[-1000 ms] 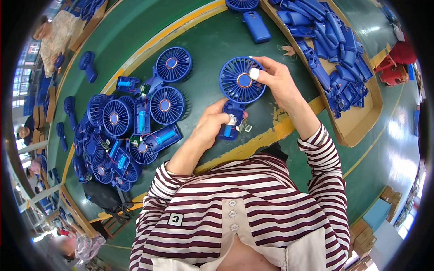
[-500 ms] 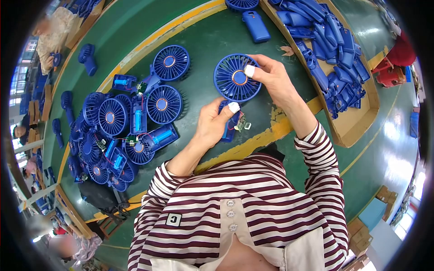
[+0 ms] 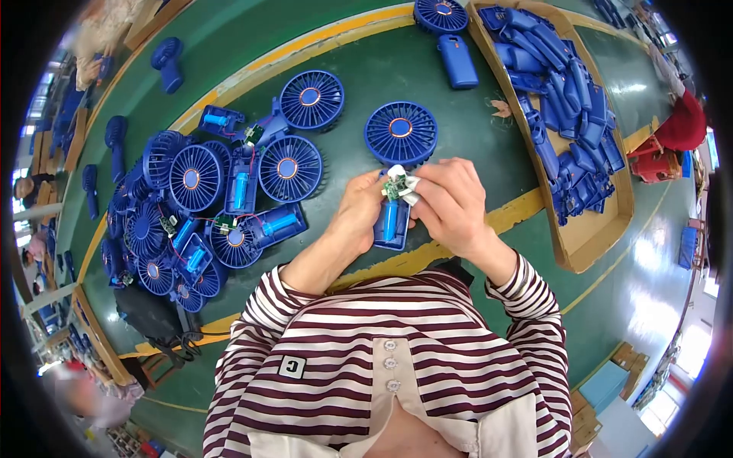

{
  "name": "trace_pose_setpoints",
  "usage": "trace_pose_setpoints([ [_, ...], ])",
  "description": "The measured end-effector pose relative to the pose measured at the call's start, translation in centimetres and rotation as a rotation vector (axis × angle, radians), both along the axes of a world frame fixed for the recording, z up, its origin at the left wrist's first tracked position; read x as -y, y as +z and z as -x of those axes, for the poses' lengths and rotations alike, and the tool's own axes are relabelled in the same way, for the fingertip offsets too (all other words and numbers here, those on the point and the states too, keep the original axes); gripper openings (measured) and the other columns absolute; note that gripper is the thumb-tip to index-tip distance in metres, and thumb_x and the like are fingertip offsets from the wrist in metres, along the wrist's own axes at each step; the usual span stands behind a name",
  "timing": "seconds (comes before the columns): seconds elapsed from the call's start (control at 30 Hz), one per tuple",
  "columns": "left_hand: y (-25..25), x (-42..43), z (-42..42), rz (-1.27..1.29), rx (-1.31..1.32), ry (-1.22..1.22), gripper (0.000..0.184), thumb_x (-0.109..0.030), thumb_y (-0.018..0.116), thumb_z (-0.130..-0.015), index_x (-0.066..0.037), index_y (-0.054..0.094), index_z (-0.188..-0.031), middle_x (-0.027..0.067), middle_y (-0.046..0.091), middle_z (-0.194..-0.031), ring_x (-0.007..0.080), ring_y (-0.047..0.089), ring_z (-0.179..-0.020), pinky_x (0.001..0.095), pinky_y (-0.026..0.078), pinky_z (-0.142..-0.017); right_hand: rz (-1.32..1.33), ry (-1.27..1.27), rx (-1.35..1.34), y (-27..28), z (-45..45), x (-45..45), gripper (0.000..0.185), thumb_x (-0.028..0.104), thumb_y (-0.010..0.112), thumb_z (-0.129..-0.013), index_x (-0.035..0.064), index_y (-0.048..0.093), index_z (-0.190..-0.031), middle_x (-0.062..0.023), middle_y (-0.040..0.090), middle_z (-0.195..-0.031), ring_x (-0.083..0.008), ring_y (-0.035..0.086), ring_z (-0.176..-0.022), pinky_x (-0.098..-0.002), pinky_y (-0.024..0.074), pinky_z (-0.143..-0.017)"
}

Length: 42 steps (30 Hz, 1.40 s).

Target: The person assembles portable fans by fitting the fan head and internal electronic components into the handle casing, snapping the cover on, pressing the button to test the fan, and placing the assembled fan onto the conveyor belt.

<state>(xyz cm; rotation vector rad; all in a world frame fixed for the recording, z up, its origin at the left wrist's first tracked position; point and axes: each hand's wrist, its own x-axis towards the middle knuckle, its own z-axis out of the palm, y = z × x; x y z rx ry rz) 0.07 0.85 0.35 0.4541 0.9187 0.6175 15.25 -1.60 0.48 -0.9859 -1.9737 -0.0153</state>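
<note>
A blue handheld fan [image 3: 401, 133] lies in front of me, its round grille pointing away and its handle toward my body. The handle is uncovered and shows a bright blue battery cell [image 3: 390, 221]. Wrapped along the handle's left side, my left hand [image 3: 356, 213] is closed, its white-covered thumb tip by the board. My right hand [image 3: 452, 204] pinches the small green circuit board [image 3: 395, 185] at the top of the handle, with white coverings on its fingertips. Fingers partly hide the board and its wires.
To the left is a pile of blue fans [image 3: 149, 229], several with batteries and boards exposed. A cardboard tray [image 3: 584, 248] of blue handle covers stands at right. Beyond my hands are a blue cover [image 3: 458, 61] and another fan [image 3: 440, 14]. Other people sit at far left.
My right hand has left the fan's grille and come down to the circuit board. The handle now shows its battery face-up, and the board has moved from beside the handle onto its top.
</note>
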Motion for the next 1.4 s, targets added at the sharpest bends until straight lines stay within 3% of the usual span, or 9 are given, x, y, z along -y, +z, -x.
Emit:
trace_pose_setpoints([
  [0.3,-0.2,0.3,0.4,0.011,0.038,0.005,0.019,-0.016,0.049,-0.088,0.000,0.057,-0.093,0.0104,0.061,-0.083,0.0184,0.062,-0.068,0.0333,0.056,-0.055,-0.019,-0.001,0.021,-0.3,0.8,-0.4,0.026,0.003,0.067,-0.056,0.0011,0.058,-0.081,-0.0086,0.057,-0.084,-0.0239,0.054,-0.068,-0.0372,0.0430,-0.071],
  [0.57,-0.5,0.4,0.3,0.006,0.084,-0.003,0.019,-0.014,0.045,-0.089,0.000,0.057,-0.094,0.0099,0.061,-0.082,0.0181,0.062,-0.068,0.0325,0.055,-0.055,-0.001,-0.016,0.035,-0.3,0.8,0.1,0.024,0.003,0.064,-0.056,0.0017,0.058,-0.079,-0.0074,0.058,-0.086,-0.0216,0.055,-0.070,-0.0413,0.0415,-0.080],
  [0.7,-0.8,0.4,0.0,0.062,0.097,0.228,0.022,-0.017,0.044,-0.088,0.000,0.057,-0.093,0.0085,0.061,-0.082,0.0161,0.060,-0.074,0.0288,0.051,-0.061,-0.065,-0.099,0.077,-0.8,1.0,0.9,0.021,0.004,0.062,-0.056,0.0038,0.058,-0.077,-0.0072,0.058,-0.090,-0.0225,0.056,-0.080,-0.0467,0.0348,-0.091],
  [0.77,-0.1,0.5,0.0,0.071,0.095,0.226,0.025,-0.020,0.045,-0.087,0.001,0.058,-0.093,0.0076,0.061,-0.085,0.0150,0.059,-0.077,0.0282,0.048,-0.067,-0.093,-0.146,0.056,-1.5,1.1,1.1,0.020,0.005,0.062,-0.056,0.0057,0.058,-0.076,-0.0072,0.058,-0.095,-0.0244,0.056,-0.089,-0.0489,0.0312,-0.095],
  [1.0,-0.6,0.6,-0.2,-0.039,0.140,0.197,0.025,-0.017,0.044,-0.088,0.001,0.058,-0.098,0.0069,0.060,-0.090,0.0135,0.057,-0.080,0.0280,0.046,-0.073,-0.106,-0.131,0.082,-1.8,0.7,1.0,0.017,0.006,0.063,-0.057,0.0051,0.058,-0.072,-0.0063,0.060,-0.089,-0.0234,0.056,-0.089,-0.0499,0.0292,-0.097],
  [1.1,-0.4,0.7,-0.2,-0.053,0.135,0.206,0.024,-0.015,0.043,-0.088,0.001,0.058,-0.099,0.0069,0.060,-0.091,0.0131,0.057,-0.081,0.0271,0.045,-0.073,-0.081,-0.089,0.090,-1.6,0.5,0.9,0.022,0.000,0.062,-0.052,0.0022,0.058,-0.074,-0.0064,0.060,-0.083,-0.0251,0.056,-0.088,-0.0519,0.0286,-0.097],
  [1.17,-0.2,0.8,-0.3,-0.060,0.126,0.209,0.024,-0.014,0.043,-0.088,0.001,0.058,-0.099,0.0069,0.060,-0.092,0.0129,0.056,-0.081,0.0267,0.045,-0.073,-0.070,-0.094,0.117,-1.5,0.5,0.8,0.014,0.006,0.063,-0.058,0.0037,0.058,-0.072,-0.0052,0.061,-0.082,-0.0216,0.058,-0.088,-0.0508,0.0280,-0.097],
  [1.3,-0.3,0.8,-0.3,-0.061,0.105,0.215,0.023,-0.013,0.043,-0.088,0.001,0.057,-0.098,0.0063,0.059,-0.090,0.0131,0.056,-0.079,0.0269,0.045,-0.072,-0.019,-0.081,0.128,-1.2,0.2,0.7,0.016,0.006,0.063,-0.059,0.0035,0.058,-0.074,-0.0057,0.060,-0.083,-0.0218,0.058,-0.087,-0.0518,0.0266,-0.098],
  [1.4,-0.3,0.6,-0.1,-0.023,0.071,0.186,0.022,-0.013,0.043,-0.087,0.001,0.056,-0.096,0.0063,0.059,-0.088,0.0134,0.056,-0.079,0.0273,0.045,-0.070,0.037,-0.055,0.163,-0.6,0.0,0.5,0.019,0.005,0.062,-0.059,0.0023,0.058,-0.078,-0.0081,0.058,-0.087,-0.0238,0.058,-0.084,-0.0491,0.0347,-0.092],
])
